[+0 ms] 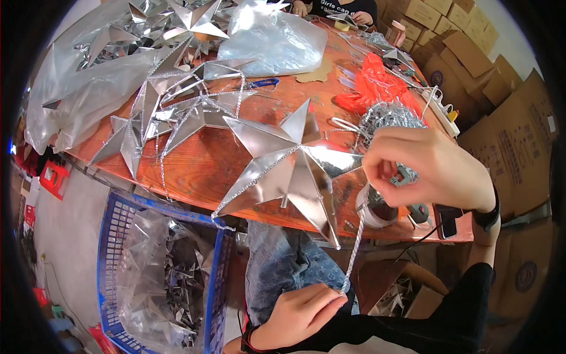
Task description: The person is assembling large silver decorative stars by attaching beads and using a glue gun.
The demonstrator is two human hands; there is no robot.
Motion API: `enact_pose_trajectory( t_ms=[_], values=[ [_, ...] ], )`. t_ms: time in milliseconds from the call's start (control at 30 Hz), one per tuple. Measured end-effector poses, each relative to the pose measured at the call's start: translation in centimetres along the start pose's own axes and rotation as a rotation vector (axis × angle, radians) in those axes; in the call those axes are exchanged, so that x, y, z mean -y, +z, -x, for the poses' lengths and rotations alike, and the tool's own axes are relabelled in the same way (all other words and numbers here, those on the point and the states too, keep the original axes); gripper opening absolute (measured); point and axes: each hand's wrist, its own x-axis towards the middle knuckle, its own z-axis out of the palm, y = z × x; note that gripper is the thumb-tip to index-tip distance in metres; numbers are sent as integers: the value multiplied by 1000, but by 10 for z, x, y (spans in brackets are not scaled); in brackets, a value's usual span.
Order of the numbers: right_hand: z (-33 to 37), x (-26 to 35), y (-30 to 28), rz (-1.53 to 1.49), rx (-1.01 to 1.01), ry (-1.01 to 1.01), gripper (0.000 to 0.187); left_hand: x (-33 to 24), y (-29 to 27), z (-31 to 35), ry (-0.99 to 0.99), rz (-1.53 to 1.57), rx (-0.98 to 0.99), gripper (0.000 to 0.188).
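A large silver star (288, 168) lies at the table's near edge, with thin glittery cord along some of its ridges. My left hand (300, 315), low over my lap, is closed in a pinch on a twisted silver cord (354, 255). That cord slants up to my right hand (427, 168), whose thumb and fingers are closed on it beside the star's right tip. Just behind the right fingers shows part of a grey-green object, mostly covered. More silver stars (197, 112) trimmed with cord lie to the left.
A blue crate (221, 283) with bagged silver pieces stands at lower left. Clear plastic bags (271, 41), a blue cutter (263, 82), a red bag (377, 88) and a tinsel bundle (383, 115) are on the table (194, 168). Cardboard boxes line the right; another person sits opposite.
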Motion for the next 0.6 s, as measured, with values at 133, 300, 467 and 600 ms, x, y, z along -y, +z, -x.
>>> enact_pose_trajectory(
  t_ms=[133,300,467,600],
  values=[
    [-26,-14,7,121,-40,-48,11,4,8,-4,122,9,-11,12],
    [-53,-33,22,138,4,-108,14,1,7,-15,227,-30,-26,14],
    [-66,-41,31,221,-39,-158,12,2,4,-21,219,-17,-83,14],
    [-68,-46,37,169,-55,-149,13,7,6,-20,218,4,-83,15]
  ],
)
